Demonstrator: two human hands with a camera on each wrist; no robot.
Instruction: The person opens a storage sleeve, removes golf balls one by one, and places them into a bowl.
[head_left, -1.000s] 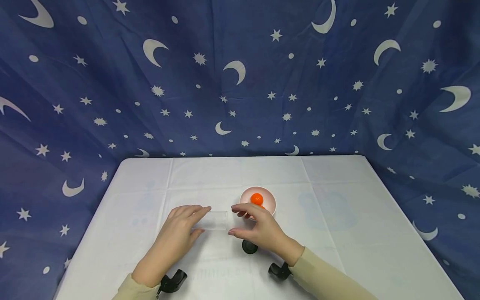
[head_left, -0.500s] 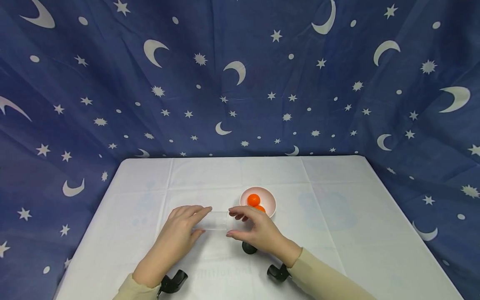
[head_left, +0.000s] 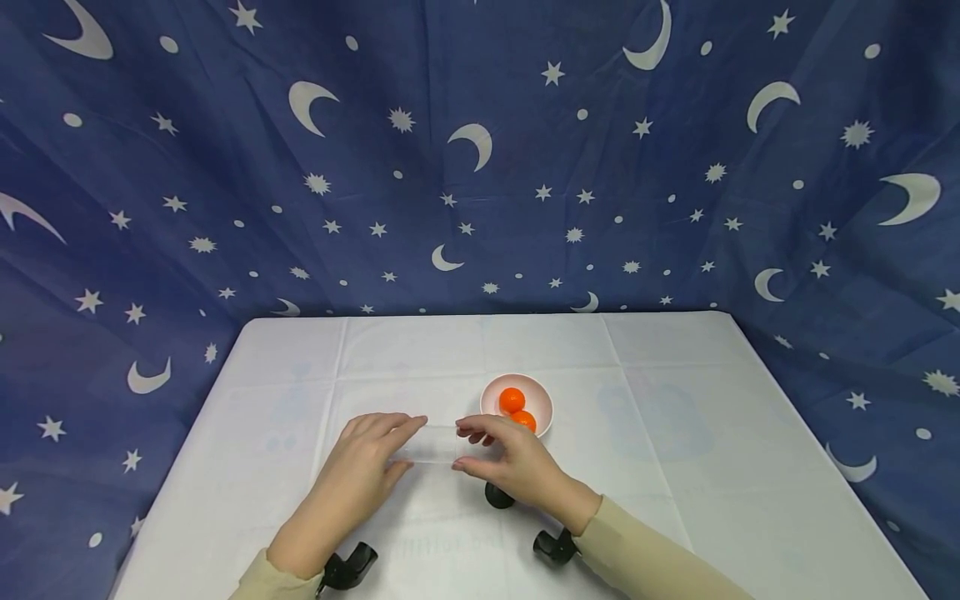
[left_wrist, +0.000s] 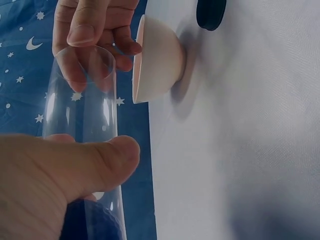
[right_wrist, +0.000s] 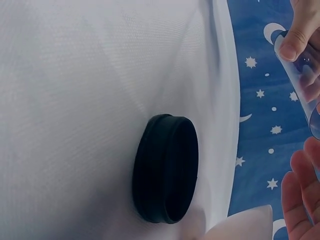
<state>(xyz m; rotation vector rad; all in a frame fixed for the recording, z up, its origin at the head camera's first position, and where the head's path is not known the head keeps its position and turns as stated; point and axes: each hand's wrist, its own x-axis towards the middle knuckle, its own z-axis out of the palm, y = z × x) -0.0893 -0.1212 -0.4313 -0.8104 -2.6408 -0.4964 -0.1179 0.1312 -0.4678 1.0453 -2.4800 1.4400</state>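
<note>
My left hand [head_left: 360,462] grips a clear plastic cylinder [head_left: 435,444] that lies level in the air, its thumb across the near side in the left wrist view. The cylinder's round rim [left_wrist: 85,47] faces my right hand [head_left: 517,458]. That hand has thumb and fingers parted and loosely bent, fingertips right at the rim, some overlapping it in the left wrist view. Just behind the right hand is a pale pink bowl [head_left: 542,398] with two orange balls [head_left: 512,400] in it. A round black lid [right_wrist: 165,170] sits on the table, partly hidden under the right hand in the head view.
A white cloth covers the table [head_left: 675,450]. Behind it hangs a dark blue curtain [head_left: 525,150] with moons and stars. Black camera mounts [head_left: 348,567] stick out beside both wrists.
My right hand has moved slightly left, to the cylinder's rim. The left hand and cylinder have shifted a little right. The orange balls have rolled in the bowl and show more fully.
</note>
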